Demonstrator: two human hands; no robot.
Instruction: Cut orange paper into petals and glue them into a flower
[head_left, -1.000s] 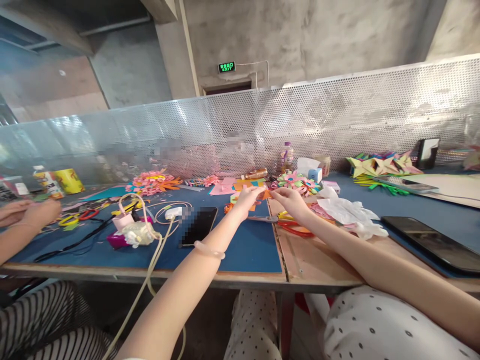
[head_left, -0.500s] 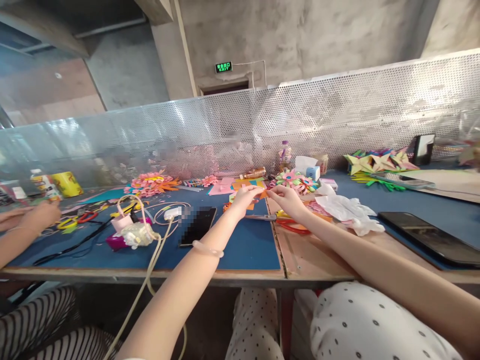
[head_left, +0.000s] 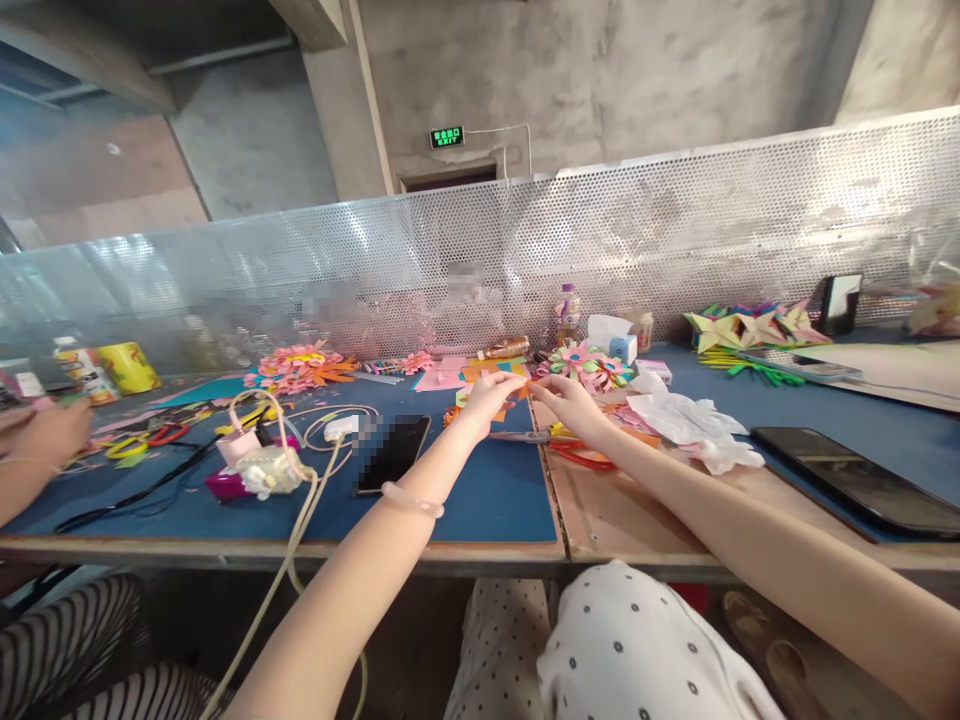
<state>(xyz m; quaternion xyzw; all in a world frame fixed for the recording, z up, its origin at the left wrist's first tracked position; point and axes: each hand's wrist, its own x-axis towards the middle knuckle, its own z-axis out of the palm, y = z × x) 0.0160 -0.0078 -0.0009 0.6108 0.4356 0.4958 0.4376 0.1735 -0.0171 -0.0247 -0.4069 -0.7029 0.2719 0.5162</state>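
Note:
Both my arms reach out over the table. My left hand [head_left: 486,398] and my right hand [head_left: 568,401] pinch a small orange piece of paper [head_left: 523,388] between their fingertips, held just above the blue mat [head_left: 495,495]. Under my hands lie scissors [head_left: 525,437] and red-handled scissors [head_left: 581,455]. A pale bangle sits on my left wrist. Behind the orange piece lie loose coloured paper sheets [head_left: 457,375] and a pink and green paper flower [head_left: 592,364].
A black phone [head_left: 393,452] and a white charger with cable [head_left: 300,480] lie left of my arm. Crumpled white tissue [head_left: 690,425] and a dark tablet [head_left: 855,482] lie right. A perforated metal screen [head_left: 675,240] backs the table. Another person's hand [head_left: 45,435] works at far left.
My hands have kept hold of the orange paper and drifted slightly left and closer together. The camera tilted a little; the person's hand at left drew further left.

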